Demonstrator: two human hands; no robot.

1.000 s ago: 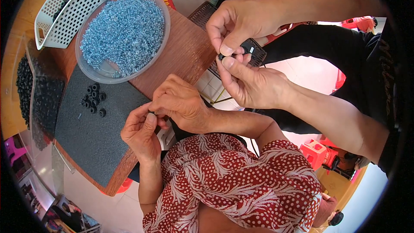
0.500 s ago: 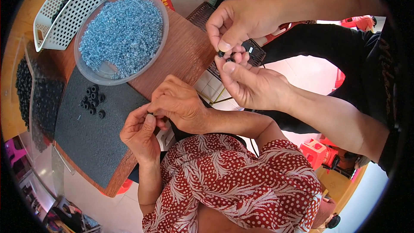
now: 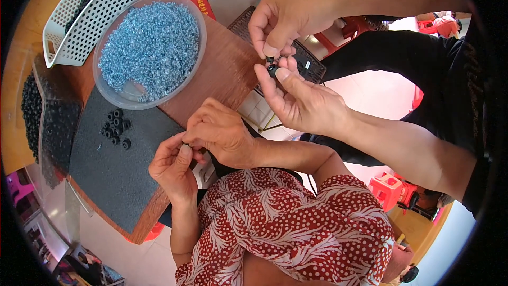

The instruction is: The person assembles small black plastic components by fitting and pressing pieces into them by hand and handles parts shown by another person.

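Note:
Over the near right edge of the dark mat (image 3: 108, 180), my left hand (image 3: 175, 172) pinches a small dark piece between thumb and fingers. My right hand (image 3: 222, 135) meets it there, its fingertips closed at the same piece, which is mostly hidden. On the mat lie several small black ring-shaped parts (image 3: 115, 127) in a loose group. A tiny pale clear piece (image 3: 99, 148) rests beside them. Behind the mat stands a round clear tub (image 3: 202, 47) heaped with small clear bluish plastic pieces (image 3: 153, 42).
To the right, a co-worker's two hands (image 3: 317, 106) hold small black round parts (image 3: 272, 69). A white perforated basket (image 3: 100, 21) stands at the far left. Beside the mat, a clear bin (image 3: 61, 100) holds many black parts. Red stools (image 3: 385, 188) stand on the floor.
My hands stay together with hardly any movement. The co-worker's upper hand has shifted slightly left, and the black parts in those hands have turned. The whole view has tilted slightly.

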